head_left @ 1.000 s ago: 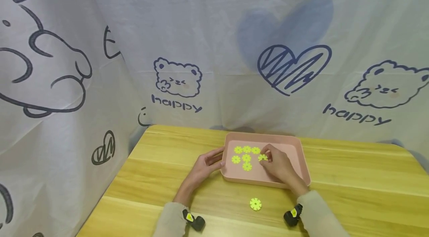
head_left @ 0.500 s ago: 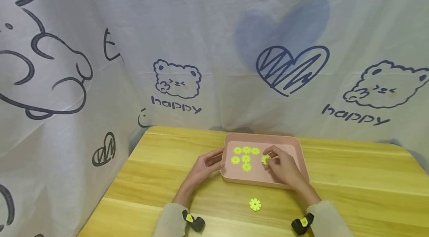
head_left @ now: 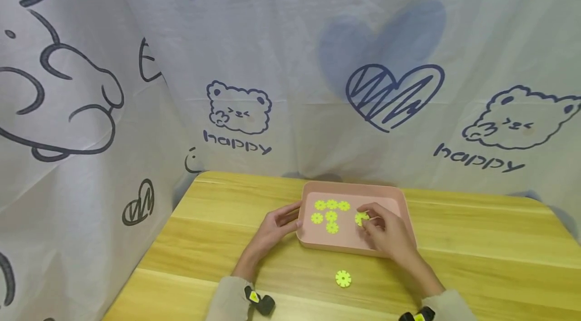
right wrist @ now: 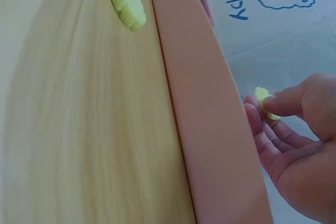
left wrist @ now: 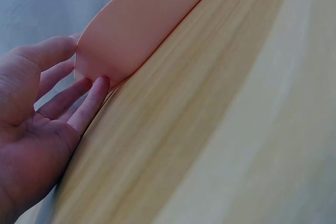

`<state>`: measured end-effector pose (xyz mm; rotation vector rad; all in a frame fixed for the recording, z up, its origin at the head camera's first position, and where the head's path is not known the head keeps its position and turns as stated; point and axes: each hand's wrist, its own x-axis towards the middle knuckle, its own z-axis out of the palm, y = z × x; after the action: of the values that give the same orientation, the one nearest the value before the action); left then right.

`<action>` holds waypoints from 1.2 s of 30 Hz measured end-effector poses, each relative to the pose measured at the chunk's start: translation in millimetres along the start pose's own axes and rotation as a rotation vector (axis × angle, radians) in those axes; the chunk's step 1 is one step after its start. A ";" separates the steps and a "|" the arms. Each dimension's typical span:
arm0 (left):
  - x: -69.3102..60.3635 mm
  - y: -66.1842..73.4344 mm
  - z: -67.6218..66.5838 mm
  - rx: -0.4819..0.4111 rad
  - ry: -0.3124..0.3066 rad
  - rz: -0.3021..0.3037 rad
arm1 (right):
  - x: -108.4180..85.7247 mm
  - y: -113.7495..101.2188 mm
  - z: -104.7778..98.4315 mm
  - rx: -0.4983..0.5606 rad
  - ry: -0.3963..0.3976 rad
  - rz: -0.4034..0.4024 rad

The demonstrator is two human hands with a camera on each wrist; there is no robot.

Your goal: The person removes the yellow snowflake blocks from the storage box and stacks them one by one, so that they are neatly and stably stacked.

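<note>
In the head view my right hand (head_left: 386, 233) is over the right half of the pink tray (head_left: 354, 188), pinching a yellow-green notched plastic disc (head_left: 360, 218). The right wrist view shows that notched disc (right wrist: 261, 96) between thumb and fingertips, above the tray's rim. Several similar discs (head_left: 332, 215) lie flat in the tray's left half, a few of them side by side. Another loose disc (head_left: 343, 278) rests on the table before the tray. My left hand (head_left: 271, 230) rests its fairly straight fingers against the tray's left end; its fingertips (left wrist: 100, 85) touch the outer wall.
The wooden table (head_left: 218, 230) carries the tray near its far edge. Behind it hangs a white cloth (head_left: 290, 109) printed with bears and hearts, and more cloth covers the left side. Each sleeve carries a small black wrist camera (head_left: 260, 302).
My right hand has drawn slightly right and toward me with the pinched disc, away from the other discs. My left hand stays at the tray's left end.
</note>
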<state>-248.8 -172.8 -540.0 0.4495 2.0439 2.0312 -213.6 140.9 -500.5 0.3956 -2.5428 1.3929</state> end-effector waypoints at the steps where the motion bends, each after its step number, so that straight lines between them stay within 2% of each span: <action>1: -0.2 0.4 0.3 0.000 0.001 -0.002 | -1.7 -1.2 -1.2 0.007 0.000 -0.003; 6: 0.4 -0.2 0.7 0.003 0.007 -0.007 | -10.8 -5.6 -6.3 0.073 -0.005 -0.016; 14: 1.3 -0.7 0.2 0.009 0.011 -0.003 | -24.4 -15.5 -8.3 0.241 -0.033 -0.017; 22: 0.1 -0.3 0.0 0.013 0.017 -0.010 | -35.8 -20.8 -6.3 0.244 -0.039 -0.014; 31: 0.7 -0.2 0.2 0.001 0.005 0.000 | -52.7 -14.7 1.9 0.240 -0.058 -0.007; 36: 0.4 0.1 0.6 0.000 0.006 0.000 | -57.7 -15.8 4.8 0.233 -0.057 0.031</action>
<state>-248.9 -172.1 -539.8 0.4442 2.0473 2.0356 -154.4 136.2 -508.6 0.4427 -2.4455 1.7207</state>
